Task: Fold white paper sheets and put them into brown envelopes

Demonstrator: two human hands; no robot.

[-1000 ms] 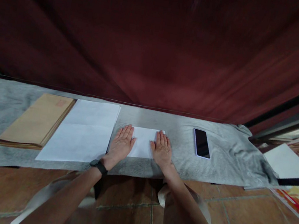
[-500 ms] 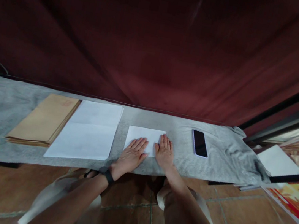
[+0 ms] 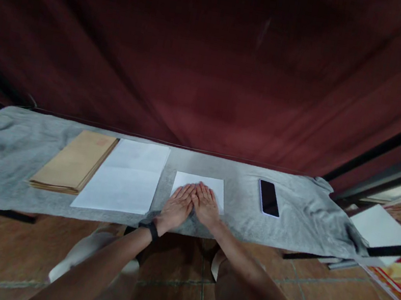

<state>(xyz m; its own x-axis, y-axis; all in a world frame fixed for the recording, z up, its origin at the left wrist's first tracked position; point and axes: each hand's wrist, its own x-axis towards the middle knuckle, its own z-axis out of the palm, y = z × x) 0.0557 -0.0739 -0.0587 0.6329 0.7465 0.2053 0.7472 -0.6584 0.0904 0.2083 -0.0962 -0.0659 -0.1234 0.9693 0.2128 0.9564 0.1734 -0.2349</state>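
One left hand (image 3: 177, 208), one right hand (image 3: 206, 207): flat, outstretched, side by side, gripping nothing, laid on paper (image 3: 199, 179) atop cloth (image 3: 241, 193). From paper: phone (image 3: 269, 199) at three o'clock; sheets (image 3: 124, 175), then brown stack (image 3: 73, 161), at nine.

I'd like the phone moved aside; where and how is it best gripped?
Probably by the long edges of the phone, near mid-length, with the nearer right hand from above: it lies flat, screen up, on the cloth, both edges exposed.
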